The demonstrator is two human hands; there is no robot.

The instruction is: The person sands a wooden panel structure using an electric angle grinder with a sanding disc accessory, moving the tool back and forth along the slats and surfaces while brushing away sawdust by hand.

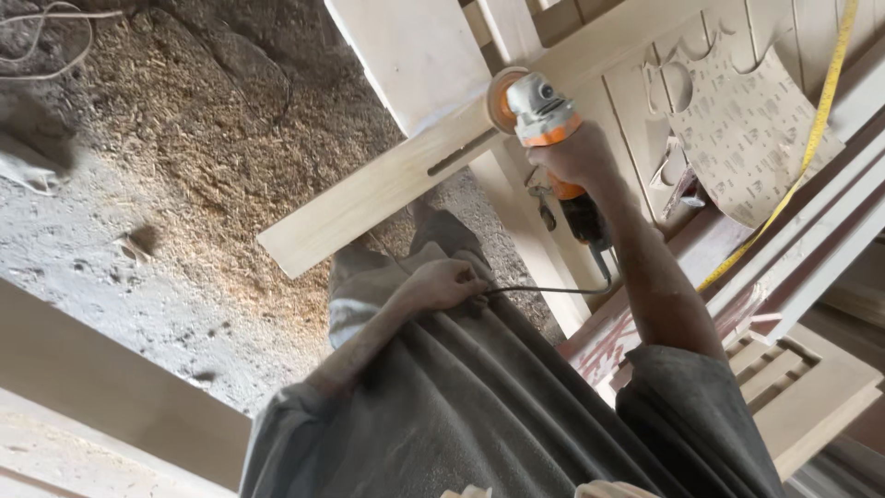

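Orange-and-grey grinder (544, 115) up at a pale board (387, 184), disc (502, 100) touching the edge near a slot. Right hand (576, 157) wrapped tight round the body, just behind the head. Left hand (447, 281) low by the lap, pinching the black cord (553, 290) clear. Looks compact but dense, rigid, likely to kick, so best gripped firmly at the body, fingers well off the disc. Board stiff, light-looking. Sawdust over the floor (184, 138); sandpaper (747, 129) and yellow tape (816, 129) on panels to the right.
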